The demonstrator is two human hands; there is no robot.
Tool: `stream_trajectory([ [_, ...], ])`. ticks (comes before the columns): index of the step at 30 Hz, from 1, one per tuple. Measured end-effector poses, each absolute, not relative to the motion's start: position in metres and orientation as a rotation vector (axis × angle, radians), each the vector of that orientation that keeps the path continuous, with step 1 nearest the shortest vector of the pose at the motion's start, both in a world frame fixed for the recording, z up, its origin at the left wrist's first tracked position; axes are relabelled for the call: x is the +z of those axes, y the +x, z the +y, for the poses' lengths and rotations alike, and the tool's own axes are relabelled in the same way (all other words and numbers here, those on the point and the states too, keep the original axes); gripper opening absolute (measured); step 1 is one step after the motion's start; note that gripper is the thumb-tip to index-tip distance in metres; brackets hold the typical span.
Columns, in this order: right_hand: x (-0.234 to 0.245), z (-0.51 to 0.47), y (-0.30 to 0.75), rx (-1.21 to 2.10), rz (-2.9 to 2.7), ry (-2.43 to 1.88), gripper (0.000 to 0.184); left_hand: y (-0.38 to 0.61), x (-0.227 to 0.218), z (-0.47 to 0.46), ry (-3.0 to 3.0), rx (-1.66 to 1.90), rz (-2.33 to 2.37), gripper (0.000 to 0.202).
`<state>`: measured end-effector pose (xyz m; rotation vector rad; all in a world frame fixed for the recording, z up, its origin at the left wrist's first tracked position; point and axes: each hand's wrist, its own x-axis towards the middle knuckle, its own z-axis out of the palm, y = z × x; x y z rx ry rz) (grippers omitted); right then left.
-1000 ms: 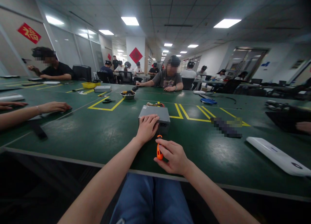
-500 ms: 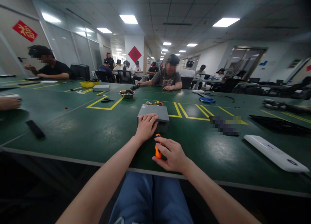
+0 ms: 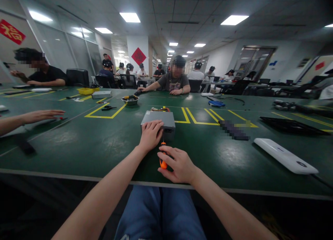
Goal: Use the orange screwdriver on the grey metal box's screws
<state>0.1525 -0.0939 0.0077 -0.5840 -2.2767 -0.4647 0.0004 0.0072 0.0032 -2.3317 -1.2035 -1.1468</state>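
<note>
A grey metal computer power supply (image 3: pixel 157 118) lies on the green table in front of me, with bunched coloured wires at its far side. My left hand (image 3: pixel 151 134) grips it from the top and near left edge, its fingers bent over the casing. In my right hand (image 3: pixel 175 163) is an orange and black screwdriver (image 3: pixel 163 163), held between thumb and fingers. The screwdriver points away from me at the near face of the power supply. Whether its tip sits in a screw is too small to tell.
A metal bowl (image 3: pixel 130 100) with tools stands beyond, left of the power supply. To the right lie a white device (image 3: pixel 284 156) and a black panel (image 3: pixel 293 125). A co-worker's hand (image 3: pixel 44 116) reaches in at left, above a dark bar (image 3: pixel 24 144).
The view has swung slightly right, so everything appears further left. A co-worker's hand has reached further in at the left, by a small red piece. My hands keep their holds.
</note>
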Motion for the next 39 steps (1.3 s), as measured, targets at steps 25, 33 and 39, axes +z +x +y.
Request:
stream_trajectory([
  [25, 0.001, -0.0909, 0.1529, -0.311, -2.239, -0.608, 0.038, 0.0, 0.0026, 0.0071, -2.327, -1.15, -1.198, 0.026],
  [33, 0.0058, -0.0931, 0.1542, -0.422, -2.225, -0.615, 0.031, 0.0005, 0.0024, 0.0072, -2.327, -1.141, -1.213, 0.026],
  [39, 0.003, -0.0921, 0.1563, -0.329, -2.191, -0.644, 0.035, 0.0, 0.0019, 0.0081, -2.333, -1.149, -1.205, 0.028],
])
